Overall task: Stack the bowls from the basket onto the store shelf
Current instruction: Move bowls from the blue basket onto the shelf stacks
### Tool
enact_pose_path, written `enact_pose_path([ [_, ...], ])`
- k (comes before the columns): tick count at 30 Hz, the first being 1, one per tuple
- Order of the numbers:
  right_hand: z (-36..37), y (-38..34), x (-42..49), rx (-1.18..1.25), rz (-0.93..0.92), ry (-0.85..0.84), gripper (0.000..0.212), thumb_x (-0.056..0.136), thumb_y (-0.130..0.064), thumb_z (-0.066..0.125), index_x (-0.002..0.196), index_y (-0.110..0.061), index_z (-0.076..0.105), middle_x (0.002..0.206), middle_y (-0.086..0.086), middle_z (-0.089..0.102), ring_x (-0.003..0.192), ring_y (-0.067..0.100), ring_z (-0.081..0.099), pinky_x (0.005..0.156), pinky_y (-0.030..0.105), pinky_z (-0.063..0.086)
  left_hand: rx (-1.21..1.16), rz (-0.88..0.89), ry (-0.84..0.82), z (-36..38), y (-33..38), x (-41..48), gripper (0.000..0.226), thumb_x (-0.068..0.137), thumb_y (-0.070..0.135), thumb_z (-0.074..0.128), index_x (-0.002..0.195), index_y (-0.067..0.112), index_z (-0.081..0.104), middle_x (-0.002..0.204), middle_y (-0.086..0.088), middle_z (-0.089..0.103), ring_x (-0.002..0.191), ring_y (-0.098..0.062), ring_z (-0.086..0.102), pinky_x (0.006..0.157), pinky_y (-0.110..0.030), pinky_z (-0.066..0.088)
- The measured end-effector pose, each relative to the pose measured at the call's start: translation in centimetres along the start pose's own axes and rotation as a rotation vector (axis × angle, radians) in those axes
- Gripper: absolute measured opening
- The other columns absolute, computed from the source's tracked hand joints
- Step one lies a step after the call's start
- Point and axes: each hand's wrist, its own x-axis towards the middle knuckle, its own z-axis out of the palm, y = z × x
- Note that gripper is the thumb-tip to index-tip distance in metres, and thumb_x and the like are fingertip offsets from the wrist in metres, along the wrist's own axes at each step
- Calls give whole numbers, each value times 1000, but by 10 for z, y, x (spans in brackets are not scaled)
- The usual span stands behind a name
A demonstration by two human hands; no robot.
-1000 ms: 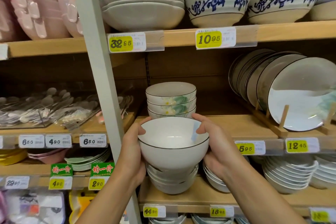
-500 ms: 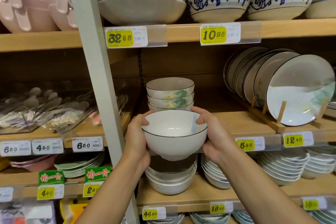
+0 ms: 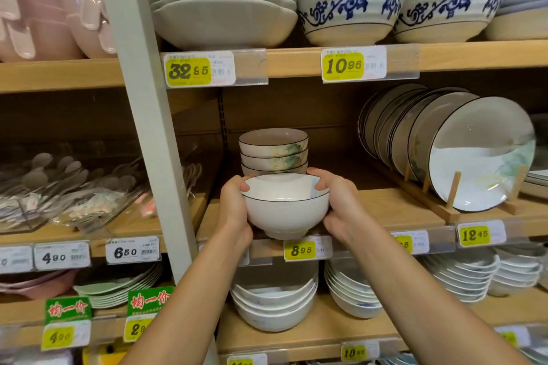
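From the head camera, a white bowl [image 3: 286, 210] with a dark rim sits upright between both hands, just in front of and lower than the stack of flower-painted bowls [image 3: 273, 151] on the wooden shelf [image 3: 376, 204]. The left hand [image 3: 234, 210] grips its left side and the right hand [image 3: 341, 207] its right, each thumb hooked over the rim. Whether its foot touches the shelf edge cannot be told. Right of the stack, plates [image 3: 474, 154] stand on edge in a rack. Below the stack hangs a yellow price tag [image 3: 301, 249].

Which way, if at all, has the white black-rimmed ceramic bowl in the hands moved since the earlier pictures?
Yes. The white black-rimmed ceramic bowl rose: its foot is now level with the wooden shelf edge, not below it.
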Motion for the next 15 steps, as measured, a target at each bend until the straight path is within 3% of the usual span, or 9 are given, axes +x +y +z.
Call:
enact_pose_path([
  [4,4,-2,10,8,2,5,39,78,5,39,91,-16,68,95,12,68,88,32,64,84,47,54,-26,-19,-1,3,0,13,33,73,17,39,93,13,64,90,-9,69,83,-30,62,62,-31,51],
  [9,6,-5,22,-15,6,23,39,77,6,38,90,-15,68,98,14,67,94,34,63,93,49,52,-13,-35,31,8,-1,26,40,71,18,43,104,10,64,97,-13,69,90,-32,63,75,-38,52],
  [15,5,-6,30,-57,15,47,34,76,3,41,91,-15,66,105,18,66,102,39,63,96,52,50,1,-39,37,11,-3,32,22,74,16,44,89,12,60,87,-10,67,82,-28,62,69,-35,50],
])
